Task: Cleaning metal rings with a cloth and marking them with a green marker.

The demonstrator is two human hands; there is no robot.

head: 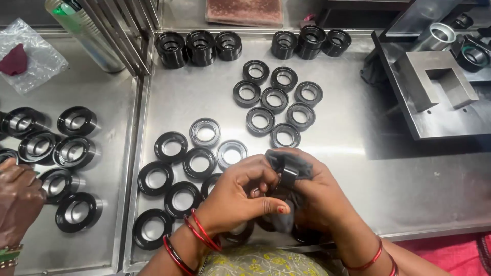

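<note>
Both my hands meet low in the middle of the steel table. My right hand (321, 197) cups a black ring seal (287, 171) together with a dark grey cloth (282, 217). My left hand (240, 197) pinches the same seal from the left, fingers closed on its rim. Red bangles sit on both wrists. Just left of my hands lie several black ring seals (171, 146) flat on the table, some partly hidden under my left forearm.
A second group of black seals (274, 99) lies further back, with stacked seals (199, 47) along the far edge. Another person's hand (18, 202) rests at the left by metal-cored rings (74, 152). A steel press fixture (434, 84) stands at right.
</note>
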